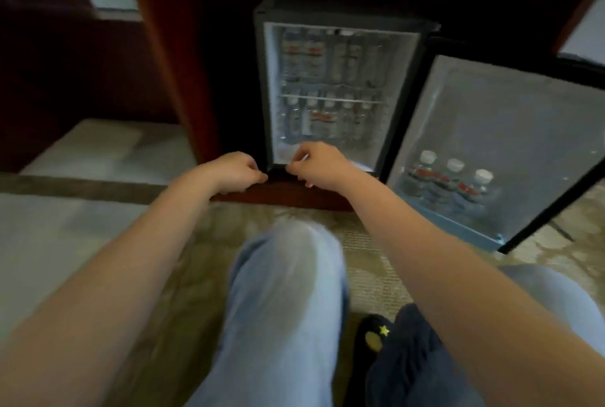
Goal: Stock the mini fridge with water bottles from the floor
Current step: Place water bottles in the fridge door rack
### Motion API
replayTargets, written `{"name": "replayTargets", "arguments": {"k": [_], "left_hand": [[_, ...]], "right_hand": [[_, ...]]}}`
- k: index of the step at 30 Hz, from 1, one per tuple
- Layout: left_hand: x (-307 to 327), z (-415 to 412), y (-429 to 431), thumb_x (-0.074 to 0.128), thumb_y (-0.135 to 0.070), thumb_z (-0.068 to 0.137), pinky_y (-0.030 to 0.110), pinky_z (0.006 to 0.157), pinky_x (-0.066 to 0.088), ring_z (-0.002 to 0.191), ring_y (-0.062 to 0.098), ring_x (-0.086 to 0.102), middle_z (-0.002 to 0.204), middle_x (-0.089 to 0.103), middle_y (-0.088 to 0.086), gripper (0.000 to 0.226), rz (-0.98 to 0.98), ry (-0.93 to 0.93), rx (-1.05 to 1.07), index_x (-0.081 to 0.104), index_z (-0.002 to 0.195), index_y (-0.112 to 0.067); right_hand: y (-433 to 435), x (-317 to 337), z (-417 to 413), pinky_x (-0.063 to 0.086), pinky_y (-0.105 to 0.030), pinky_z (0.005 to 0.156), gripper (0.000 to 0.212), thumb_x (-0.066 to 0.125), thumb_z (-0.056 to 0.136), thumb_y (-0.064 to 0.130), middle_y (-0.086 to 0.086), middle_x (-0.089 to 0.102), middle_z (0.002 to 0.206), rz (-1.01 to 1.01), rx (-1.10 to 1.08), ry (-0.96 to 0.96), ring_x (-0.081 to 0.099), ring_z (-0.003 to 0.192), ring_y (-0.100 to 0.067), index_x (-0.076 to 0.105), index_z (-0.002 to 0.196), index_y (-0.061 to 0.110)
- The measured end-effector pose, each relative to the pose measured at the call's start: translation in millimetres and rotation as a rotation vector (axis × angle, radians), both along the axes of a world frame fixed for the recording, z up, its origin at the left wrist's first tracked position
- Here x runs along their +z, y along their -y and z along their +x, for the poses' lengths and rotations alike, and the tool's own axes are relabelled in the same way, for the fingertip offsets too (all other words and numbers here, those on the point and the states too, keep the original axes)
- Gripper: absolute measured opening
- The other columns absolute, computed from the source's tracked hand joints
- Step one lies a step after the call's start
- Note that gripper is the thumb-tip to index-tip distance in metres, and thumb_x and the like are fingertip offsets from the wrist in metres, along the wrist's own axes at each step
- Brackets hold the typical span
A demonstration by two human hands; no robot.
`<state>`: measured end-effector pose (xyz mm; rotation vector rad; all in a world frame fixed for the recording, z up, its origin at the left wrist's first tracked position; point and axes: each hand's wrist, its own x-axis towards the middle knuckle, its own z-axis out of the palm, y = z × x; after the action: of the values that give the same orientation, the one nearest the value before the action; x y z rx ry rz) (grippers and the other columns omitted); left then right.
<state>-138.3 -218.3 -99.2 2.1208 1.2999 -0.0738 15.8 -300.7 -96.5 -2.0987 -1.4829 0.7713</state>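
Head view: both hands loosely curled and empty at the mini fridge (262, 79) sill, right hand (319, 164) nearer than left hand (235, 170) to upright water bottles (330, 115) just above.

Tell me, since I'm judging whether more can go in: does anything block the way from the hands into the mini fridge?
No. The door is swung open right; the left hand and right hand sit at the fridge's bottom lip.

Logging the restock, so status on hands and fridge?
Left hand and right hand empty at the fridge sill. Both shelves full, three bottles in the open door. Nothing blocking.
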Motion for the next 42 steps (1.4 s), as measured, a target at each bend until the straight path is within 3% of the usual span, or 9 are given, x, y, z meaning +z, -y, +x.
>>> {"name": "replayTargets", "arguments": {"k": [2,9,17,23,26,29,35,39,42], "left_hand": [[-6,-54,-2,0.055,-0.034,0.093,0.033,0.067,0.046,0.081,0.028,0.06,0.092,0.064,0.013,0.027,-0.025,0.015,0.12,0.062,0.095,-0.008],[-51,-223,28,0.052,-0.032,0.094,0.039,0.082,0.049,0.103,0.03,0.062,0.112,0.063,0.016,0.034,-0.056,-0.041,0.486,0.06,0.108,-0.002],[-147,-375,126,0.06,-0.027,0.09,0.038,0.092,0.044,0.11,0.035,0.056,0.119,0.061,0.02,0.038,-0.103,-0.114,0.92,0.06,0.115,0.002],[-209,-411,195,0.06,-0.043,0.088,0.035,0.094,0.045,0.118,0.03,0.053,0.132,0.054,0.015,0.062,-0.302,-0.424,0.914,0.045,0.133,-0.003],[-225,-412,211,0.058,-0.035,0.09,0.026,0.084,0.044,0.112,0.024,0.057,0.124,0.058,0.011,0.049,-0.399,-0.521,0.862,0.053,0.125,-0.002],[-234,-409,215,0.055,-0.018,0.091,0.022,0.075,0.044,0.108,0.021,0.058,0.12,0.058,0.01,0.031,-0.335,-0.571,0.858,0.055,0.119,-0.003],[-230,-406,208,0.053,-0.009,0.087,0.027,0.073,0.048,0.1,0.025,0.061,0.115,0.059,0.013,0.023,-0.198,-0.532,0.846,0.061,0.108,-0.001],[-201,-393,183,0.063,-0.016,0.083,0.031,0.081,0.054,0.098,0.025,0.062,0.11,0.064,0.013,0.031,-0.158,-0.448,0.802,0.064,0.11,-0.001],[-160,-374,153,0.073,-0.025,0.078,0.031,0.072,0.052,0.093,0.024,0.064,0.103,0.069,0.013,0.036,-0.103,-0.37,0.718,0.068,0.103,0.0]], "right_hand": [[-10,4,-48,0.052,-0.039,0.085,0.018,0.059,0.089,0.037,-0.002,0.063,0.098,0.01,0.148,0.075,0.06,0.091,-0.022,0.059,0.098,0.021],[-24,-33,-217,0.046,-0.031,0.076,0.025,0.055,0.089,0.035,-0.002,0.06,0.109,-0.046,0.528,0.205,0.055,0.095,-0.02,0.06,0.106,0.017],[14,-115,-308,0.052,-0.037,0.086,0.029,0.057,0.09,0.029,-0.006,0.06,0.108,-0.281,0.756,0.081,0.058,0.095,-0.022,0.059,0.112,0.009],[31,-153,-309,0.049,-0.037,0.091,0.037,0.057,0.092,0.027,-0.008,0.055,0.123,-0.351,0.726,0.085,0.055,0.107,-0.024,0.052,0.126,0.011],[29,-159,-307,0.048,-0.034,0.088,0.039,0.056,0.092,0.028,-0.008,0.053,0.127,-0.355,0.747,0.15,0.054,0.108,-0.024,0.051,0.129,0.013],[28,-161,-305,0.047,-0.034,0.088,0.038,0.056,0.092,0.028,-0.008,0.054,0.126,-0.348,0.744,0.164,0.054,0.108,-0.024,0.052,0.127,0.014],[30,-159,-305,0.047,-0.034,0.087,0.038,0.054,0.093,0.028,-0.008,0.055,0.125,-0.333,0.772,0.203,0.055,0.108,-0.025,0.052,0.128,0.014],[30,-156,-303,0.048,-0.036,0.09,0.039,0.054,0.093,0.028,-0.008,0.056,0.126,-0.327,0.758,0.163,0.055,0.108,-0.023,0.051,0.129,0.015],[29,-149,-301,0.046,-0.033,0.089,0.041,0.055,0.093,0.027,-0.009,0.054,0.129,-0.324,0.752,0.126,0.054,0.112,-0.024,0.049,0.131,0.013]]}}
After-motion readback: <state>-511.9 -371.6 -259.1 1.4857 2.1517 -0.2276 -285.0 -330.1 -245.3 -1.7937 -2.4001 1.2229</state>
